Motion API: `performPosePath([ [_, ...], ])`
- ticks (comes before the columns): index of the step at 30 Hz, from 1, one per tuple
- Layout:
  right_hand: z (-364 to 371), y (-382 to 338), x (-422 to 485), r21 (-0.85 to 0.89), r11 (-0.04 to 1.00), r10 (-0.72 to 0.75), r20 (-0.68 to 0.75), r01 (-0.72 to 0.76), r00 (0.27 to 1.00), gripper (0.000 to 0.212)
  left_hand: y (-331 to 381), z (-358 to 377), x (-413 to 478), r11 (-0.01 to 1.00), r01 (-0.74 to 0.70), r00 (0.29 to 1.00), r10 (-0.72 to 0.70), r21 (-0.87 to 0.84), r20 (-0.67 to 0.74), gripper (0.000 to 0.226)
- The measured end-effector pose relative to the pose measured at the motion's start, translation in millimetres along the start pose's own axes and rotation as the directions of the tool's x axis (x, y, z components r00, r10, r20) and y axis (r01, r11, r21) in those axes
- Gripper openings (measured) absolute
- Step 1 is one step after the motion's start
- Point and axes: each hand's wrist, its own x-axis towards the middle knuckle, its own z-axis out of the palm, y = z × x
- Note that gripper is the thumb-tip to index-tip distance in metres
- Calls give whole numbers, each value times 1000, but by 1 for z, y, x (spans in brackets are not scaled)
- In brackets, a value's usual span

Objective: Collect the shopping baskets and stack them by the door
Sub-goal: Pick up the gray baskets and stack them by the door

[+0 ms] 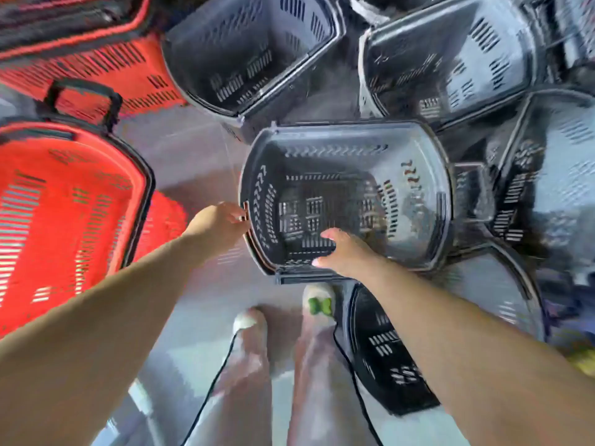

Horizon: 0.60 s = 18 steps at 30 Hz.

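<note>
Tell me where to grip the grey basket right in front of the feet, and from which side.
Grip the top rim of the grey basket, coming from above on the near side. It sits upright, mouth open, rim exposed. The left hand already meets the left rim; the right hand is over the near edge. Other baskets crowd the far and right sides.

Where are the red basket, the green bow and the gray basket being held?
Red basket (64,214), head view, on its slotted inside wall.
Green bow (319,306), head view, on its middle.
Gray basket (415,149), head view, on its far rim.

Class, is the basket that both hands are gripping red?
No. The basket held by the left hand and right hand is grey.
</note>
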Motion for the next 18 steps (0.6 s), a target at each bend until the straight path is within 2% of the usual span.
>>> performPosePath([
  [3, 33, 16, 26, -354, 933, -50, 65, 70, 997, 81, -26, 30, 26, 998, 63, 998, -63, 17, 23, 39],
  [5, 59, 30, 39, -611, 779, -118, 75, 139, 990, 66, -44, 53, 37, 991, 134, 990, -133, -10, 46, 49],
  [6, 69, 36, 45, -685, 713, -139, 68, 148, 988, 57, -52, 63, 42, 985, 171, 985, -169, -29, 42, 57],
  [8, 82, 42, 51, -724, 677, -146, 39, 129, 989, 50, -67, 79, 49, 968, 234, 972, -231, -94, 44, 73],
  [11, 99, 43, 61, -708, 698, -165, -16, 106, 986, 55, -85, 100, 53, 911, 348, 937, -336, -221, 91, 92],
  [13, 108, 36, 65, -682, 722, -205, -52, 115, 977, 55, -93, 111, 48, 837, 441, 898, -413, -324, 152, 96],
  [15, 116, 22, 68, -647, 752, -228, -78, 125, 970, 54, -100, 115, 46, 747, 519, 855, -459, -416, 241, 84],
  [18, 128, -8, 77, -616, 771, -258, -74, 160, 963, 54, -108, 118, 47, 554, 596, 798, -491, -582, 350, 50],
])
